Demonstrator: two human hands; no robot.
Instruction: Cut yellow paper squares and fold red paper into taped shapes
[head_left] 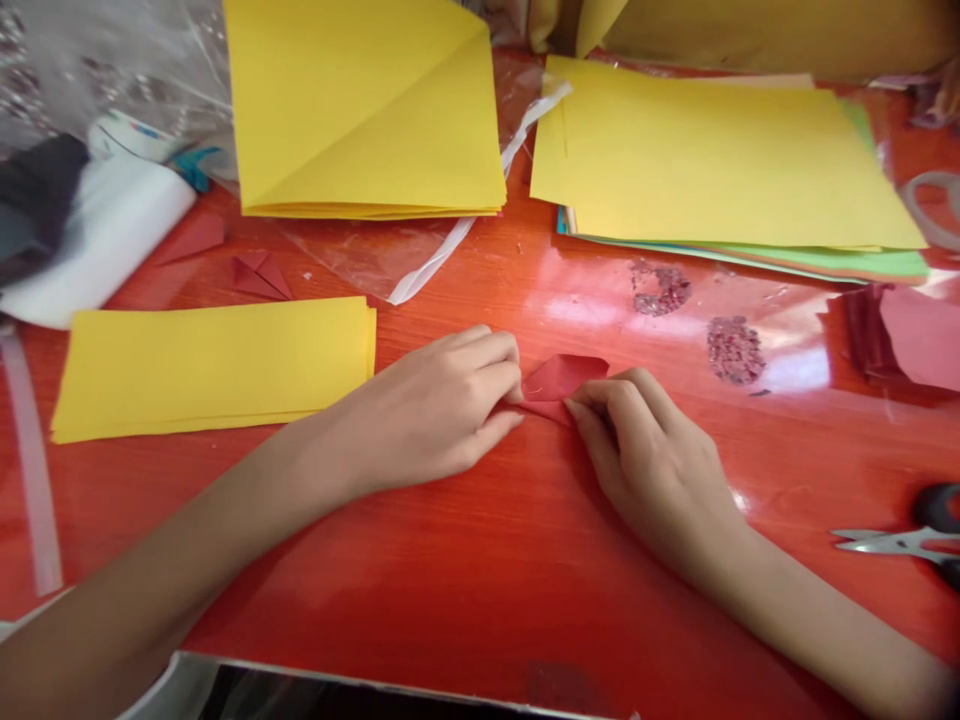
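Creasing small red paper (559, 380) on table (480, 560), left hand (442, 410) pinching its 9 o'clock edge, right hand (645, 450) pinching its 5 o'clock corner; next move probably needs firm flattening.

You press a small piece of matt red paper (559, 385) against a glossy, red-stained wood-grain table (480, 560). At nine o'clock lies a matt yellow paper stack (214, 365); at twelve, clear crinkled plastic wrap (390, 255). At four o'clock, the scissors (900, 542) show shiny metal blades with dark plastic handles.
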